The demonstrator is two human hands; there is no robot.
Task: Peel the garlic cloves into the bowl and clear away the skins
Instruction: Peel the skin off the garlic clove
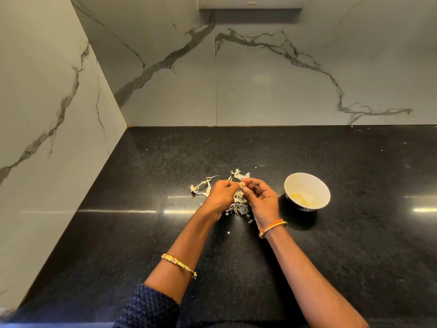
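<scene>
A small garlic clove [242, 185] is pinched between the fingertips of my left hand [221, 195] and my right hand [261, 197], just above the black counter. Under and around both hands lies a loose heap of dry garlic skins [238, 205], with more strands to the left [202, 185] and behind the fingers [237, 174]. To the right of my right hand stands a white bowl [318, 183] with pale peeled cloves [299, 197] at its bottom.
The black speckled counter [354, 245] runs to a marble wall at the back [260, 79] and another on the left [47, 114], forming a corner. Small skin flecks [228, 232] lie near my wrists. A switch panel [250, 2] is at the top.
</scene>
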